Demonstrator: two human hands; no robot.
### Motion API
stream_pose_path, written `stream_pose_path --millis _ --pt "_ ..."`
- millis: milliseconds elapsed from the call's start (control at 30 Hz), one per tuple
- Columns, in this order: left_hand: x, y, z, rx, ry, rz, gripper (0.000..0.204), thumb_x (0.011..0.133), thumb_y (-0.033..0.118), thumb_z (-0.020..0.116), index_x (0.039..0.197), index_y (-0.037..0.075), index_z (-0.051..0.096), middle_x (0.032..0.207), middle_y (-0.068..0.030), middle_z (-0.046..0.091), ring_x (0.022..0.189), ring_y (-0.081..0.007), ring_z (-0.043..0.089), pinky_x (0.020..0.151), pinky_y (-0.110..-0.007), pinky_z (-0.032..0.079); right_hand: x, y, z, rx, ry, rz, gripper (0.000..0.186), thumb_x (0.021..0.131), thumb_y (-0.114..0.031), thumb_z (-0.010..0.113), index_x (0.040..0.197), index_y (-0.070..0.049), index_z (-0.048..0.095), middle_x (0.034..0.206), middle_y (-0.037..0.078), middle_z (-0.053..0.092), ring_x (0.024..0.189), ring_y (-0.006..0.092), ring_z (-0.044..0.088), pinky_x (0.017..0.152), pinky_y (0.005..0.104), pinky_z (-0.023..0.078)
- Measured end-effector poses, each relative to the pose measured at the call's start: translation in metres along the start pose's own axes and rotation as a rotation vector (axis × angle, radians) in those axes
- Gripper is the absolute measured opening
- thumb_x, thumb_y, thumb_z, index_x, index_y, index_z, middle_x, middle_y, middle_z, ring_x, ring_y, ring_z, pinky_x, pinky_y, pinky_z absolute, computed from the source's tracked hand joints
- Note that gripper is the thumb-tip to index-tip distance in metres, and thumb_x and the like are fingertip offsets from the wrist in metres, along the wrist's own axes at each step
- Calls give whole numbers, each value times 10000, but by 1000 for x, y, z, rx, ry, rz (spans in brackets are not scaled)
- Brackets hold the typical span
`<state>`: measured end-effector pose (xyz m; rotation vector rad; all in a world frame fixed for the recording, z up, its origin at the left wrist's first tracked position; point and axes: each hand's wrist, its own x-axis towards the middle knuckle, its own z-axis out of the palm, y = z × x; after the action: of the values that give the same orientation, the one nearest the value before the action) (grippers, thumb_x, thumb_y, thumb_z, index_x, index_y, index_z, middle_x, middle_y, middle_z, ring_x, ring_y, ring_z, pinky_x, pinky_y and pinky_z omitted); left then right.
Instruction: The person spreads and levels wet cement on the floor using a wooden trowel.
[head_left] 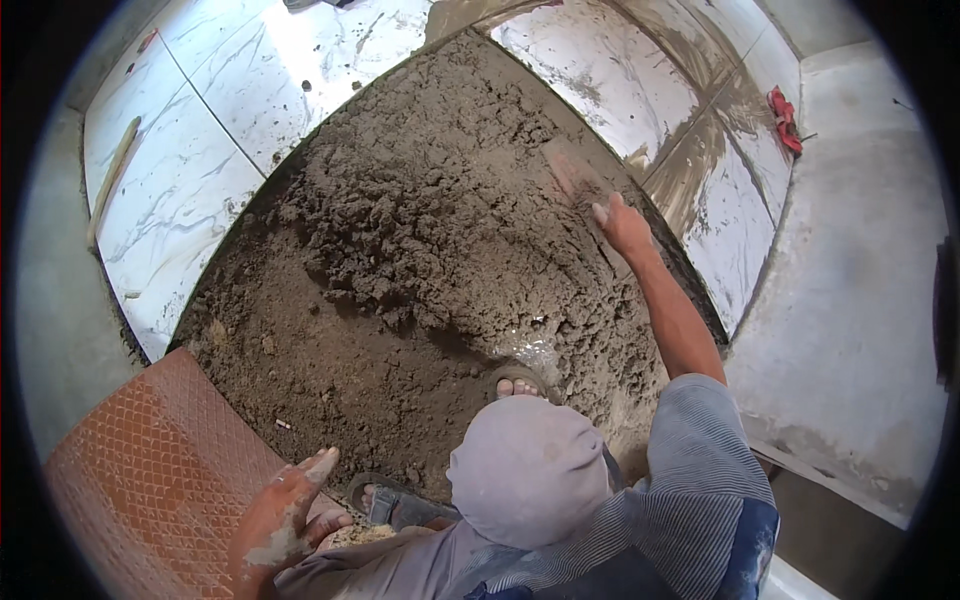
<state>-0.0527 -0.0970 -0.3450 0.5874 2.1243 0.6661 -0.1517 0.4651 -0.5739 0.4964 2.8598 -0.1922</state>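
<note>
No containers in view. Right hand closed around trowel, far right on mortar bed. Left hand open, fingers spread, mortar-smeared, resting by red tile near left.

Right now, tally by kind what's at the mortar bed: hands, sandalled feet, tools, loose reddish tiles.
Hands: 2, left hand and right hand
Sandalled feet: 2
Tools: 1, the float in the right hand
Loose tiles: 1, the reddish-brown tile
Total: 6
</note>
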Motion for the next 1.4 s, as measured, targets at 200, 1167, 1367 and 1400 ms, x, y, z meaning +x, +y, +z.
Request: stream_pose_path --millis 200,1167,1367,1400 --pt "-13 5 -3 71 30 28 726 760 389 671 1328 35 391 1265 -199 503 1161 -356 492 953 -419 415 33 18 30 55 140 103 487 893 -462 443 1029 6 471 845 269 621 797 418 617 735 495 475" --pt "8 2 -6 43 21 36 700 801 394 640 1358 78 358 1290 -187 485 1138 -364 502 945 -410 423 15 -224 9 707 -452 -246 448 894 -375 413 916 60 520 684 188 580 552 316 576 508 442 442" --pt "13 -2 -4 -9 -3 80 692 811 390 635 1358 78 348 1293 -199 477 1142 -358 503 946 -409 425 -8 -218 -12 37 -306 -651 423 924 -427 403 980 -8 436 837 247 616 828 403 612 720 531 460" --pt "14 -2 -4 -9 -6 83 692 811 390 635 1358 78 348 1293 -199 477 1142 -358 503 946 -409 425 4 -215 -17 37 -307 -647 423 924 -427 403 980 -8 436 837 247 616 828 403 612 720 531 460"
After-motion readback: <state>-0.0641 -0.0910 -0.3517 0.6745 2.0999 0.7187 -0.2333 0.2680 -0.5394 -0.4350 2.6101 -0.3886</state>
